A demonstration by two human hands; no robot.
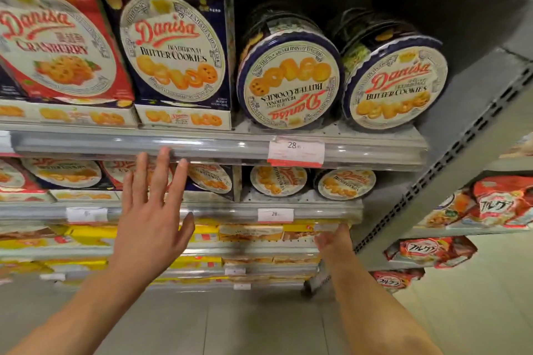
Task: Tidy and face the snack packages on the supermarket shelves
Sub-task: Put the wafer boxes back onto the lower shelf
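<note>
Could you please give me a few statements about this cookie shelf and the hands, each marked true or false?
1. The left tin on the top shelf has its label upside down. True.
2. The right tin is also upside down. False: its label reads upright.
3. The left hand is open with its fingers spread. True.
4. The left hand grips the red box. False: it holds nothing, and is lower down.
5. The price tag below the tins reads 28. True.

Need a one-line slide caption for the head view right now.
Left hand open before stacked Danisa boxes; right hand reaches a lower shelf; one upper-shelf butter cookie tin sits upside down.
</note>
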